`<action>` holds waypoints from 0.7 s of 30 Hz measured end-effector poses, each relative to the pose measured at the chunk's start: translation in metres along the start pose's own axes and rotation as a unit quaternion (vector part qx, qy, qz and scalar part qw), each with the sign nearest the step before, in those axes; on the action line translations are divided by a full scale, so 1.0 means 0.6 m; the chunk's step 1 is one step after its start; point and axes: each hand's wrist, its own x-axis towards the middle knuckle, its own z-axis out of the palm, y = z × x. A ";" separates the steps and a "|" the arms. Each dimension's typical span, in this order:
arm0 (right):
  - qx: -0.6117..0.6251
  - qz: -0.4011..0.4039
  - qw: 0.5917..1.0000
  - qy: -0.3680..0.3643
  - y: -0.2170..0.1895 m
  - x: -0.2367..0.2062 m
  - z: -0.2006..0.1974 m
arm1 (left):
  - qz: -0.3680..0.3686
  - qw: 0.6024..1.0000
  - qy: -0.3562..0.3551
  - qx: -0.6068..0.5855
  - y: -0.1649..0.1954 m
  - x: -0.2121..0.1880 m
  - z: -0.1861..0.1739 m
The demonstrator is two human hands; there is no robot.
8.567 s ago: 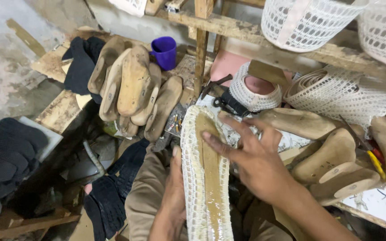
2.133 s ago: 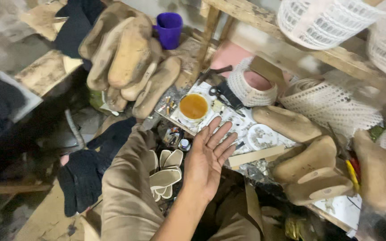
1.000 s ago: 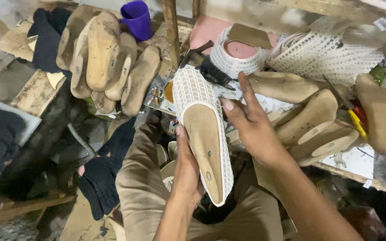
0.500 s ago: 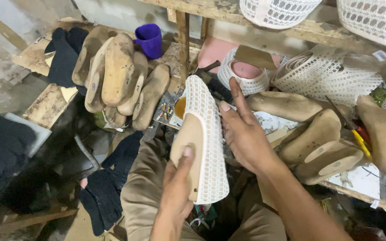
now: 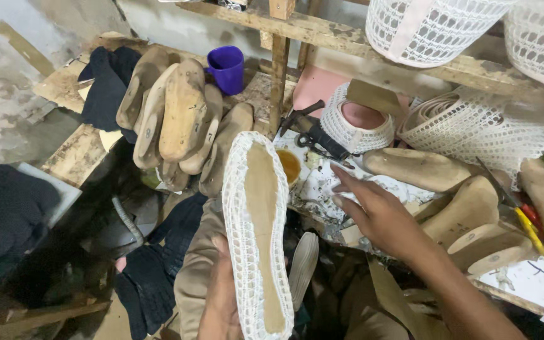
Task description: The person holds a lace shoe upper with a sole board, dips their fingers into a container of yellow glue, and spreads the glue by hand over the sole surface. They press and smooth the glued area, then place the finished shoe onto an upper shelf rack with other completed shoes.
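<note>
Cluttered workbench (image 5: 322,189); white mesh shoe (image 5: 256,233), perhaps tan-soled.

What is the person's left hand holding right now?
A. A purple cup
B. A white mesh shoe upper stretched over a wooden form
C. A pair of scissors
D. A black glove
B: the left hand grips the lower end of the white mesh shoe upper, sole side up, while the right hand reaches toward the cluttered bench, holding nothing.
</note>
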 end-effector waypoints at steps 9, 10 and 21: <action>-0.306 -0.143 0.939 -0.063 0.116 -0.080 0.024 | -0.108 0.989 0.101 -0.011 -0.038 0.006 0.095; -0.321 -0.139 0.934 -0.070 0.120 -0.082 0.023 | -0.097 0.993 0.046 -0.048 -0.046 0.012 0.104; -0.053 -0.001 0.988 0.144 0.078 -0.067 -0.032 | -0.141 0.987 0.045 -0.058 -0.107 0.077 0.095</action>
